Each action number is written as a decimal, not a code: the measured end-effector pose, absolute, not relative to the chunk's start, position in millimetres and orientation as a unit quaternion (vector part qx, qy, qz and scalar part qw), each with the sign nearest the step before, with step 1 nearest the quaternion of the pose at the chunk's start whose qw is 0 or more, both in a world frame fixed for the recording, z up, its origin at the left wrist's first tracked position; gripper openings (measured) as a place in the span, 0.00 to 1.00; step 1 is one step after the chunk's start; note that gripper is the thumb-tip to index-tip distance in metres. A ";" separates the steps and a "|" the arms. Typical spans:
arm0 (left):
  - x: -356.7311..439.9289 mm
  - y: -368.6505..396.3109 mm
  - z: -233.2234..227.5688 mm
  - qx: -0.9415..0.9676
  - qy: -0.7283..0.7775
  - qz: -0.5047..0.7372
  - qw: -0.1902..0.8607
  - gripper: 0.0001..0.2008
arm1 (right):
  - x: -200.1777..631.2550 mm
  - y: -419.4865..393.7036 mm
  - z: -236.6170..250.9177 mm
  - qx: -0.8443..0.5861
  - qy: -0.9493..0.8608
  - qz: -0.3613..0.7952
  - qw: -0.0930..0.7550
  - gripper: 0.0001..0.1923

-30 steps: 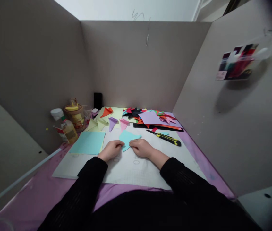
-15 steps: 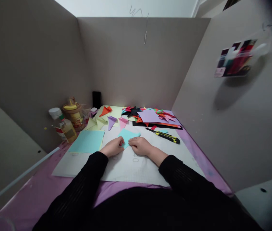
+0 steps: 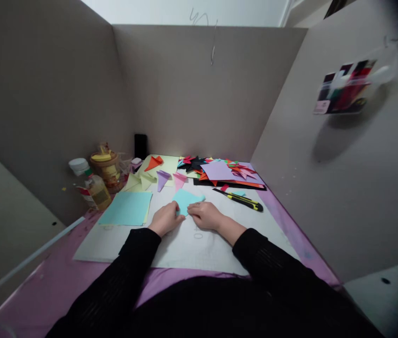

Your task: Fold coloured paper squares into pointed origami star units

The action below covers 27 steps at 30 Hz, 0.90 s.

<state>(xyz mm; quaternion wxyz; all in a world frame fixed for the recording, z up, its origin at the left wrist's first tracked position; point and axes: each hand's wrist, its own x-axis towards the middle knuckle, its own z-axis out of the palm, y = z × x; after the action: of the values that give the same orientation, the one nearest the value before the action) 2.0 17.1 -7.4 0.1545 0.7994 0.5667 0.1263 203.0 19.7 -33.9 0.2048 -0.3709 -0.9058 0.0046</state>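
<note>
— What's changed with the blue paper (image 3: pixel 186 199)?
— It's more folded than a second ago. My left hand (image 3: pixel 165 218) and right hand (image 3: pixel 203 215) pinch its near edge, flat on the white mat (image 3: pixel 199 244).

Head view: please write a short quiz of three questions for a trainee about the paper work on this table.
1. True or false: both hands touch the light blue folded paper.
2. Which thing lies to the right of the right hand? A) the yellow-and-black utility knife B) the bottle with a white cap C) the light blue flat sheet
3. What lies under the left hand, on the purple table cover?

Key
1. True: the fingertips of both hands meet on its near edge.
2. A.
3. A white gridded mat.
</note>
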 end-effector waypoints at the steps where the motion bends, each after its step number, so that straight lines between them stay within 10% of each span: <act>1: 3.8 17.4 -7.2 0.801 0.567 0.116 0.150 0.16 | 205.7 20.4 -34.9 -0.376 -0.903 0.000 0.205 0.16; 15: 0.1 16.2 -10.0 0.880 0.464 0.051 0.086 0.18 | 246.1 35.2 -33.6 -0.546 -0.815 -0.051 0.187 0.17; 27: -19.1 -5.3 3.4 0.924 0.379 0.044 0.033 0.17 | 214.3 4.0 -32.0 -0.318 -0.927 0.055 0.189 0.22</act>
<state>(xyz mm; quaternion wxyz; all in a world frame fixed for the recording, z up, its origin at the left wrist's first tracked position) -19.1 -5.3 3.4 0.0332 0.9238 0.3787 0.0443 214.3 4.0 -32.0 0.1892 -0.3177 -0.9275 0.0551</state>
